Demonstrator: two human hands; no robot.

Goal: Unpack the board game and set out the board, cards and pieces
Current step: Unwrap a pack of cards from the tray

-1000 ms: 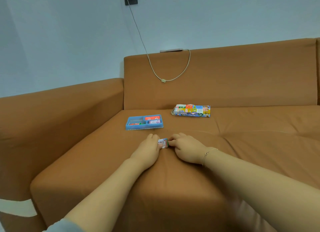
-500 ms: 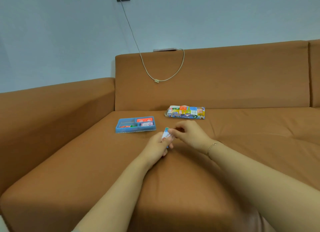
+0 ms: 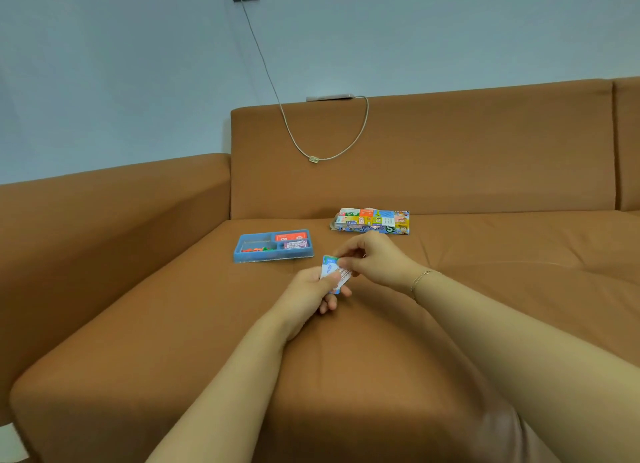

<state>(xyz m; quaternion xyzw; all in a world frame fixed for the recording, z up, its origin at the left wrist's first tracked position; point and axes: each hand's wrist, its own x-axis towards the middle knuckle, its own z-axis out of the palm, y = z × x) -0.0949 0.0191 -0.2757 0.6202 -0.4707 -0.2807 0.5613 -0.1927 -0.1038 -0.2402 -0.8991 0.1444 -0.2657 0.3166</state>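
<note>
A: Hands?
B: Your left hand (image 3: pixel 310 291) grips a small stack of cards (image 3: pixel 333 272) at frame centre, above the sofa (image 3: pixel 173 341); your right hand (image 3: pixel 372 260) pinches the top card's edge.
A: The rest?
B: Tray (image 3: pixel 273 245) with cards and pieces just left of centre, folded board (image 3: pixel 372 221) behind, on the seat.

One second ago both hands pressed a small card pack flat on the sofa seat at frame centre. Now the card pack (image 3: pixel 333 275) is raised clear of the cushion. The left hand (image 3: pixel 311 294) grips its lower part; the right hand (image 3: pixel 375 260) pinches its upper edge, wrist lifted.
</note>
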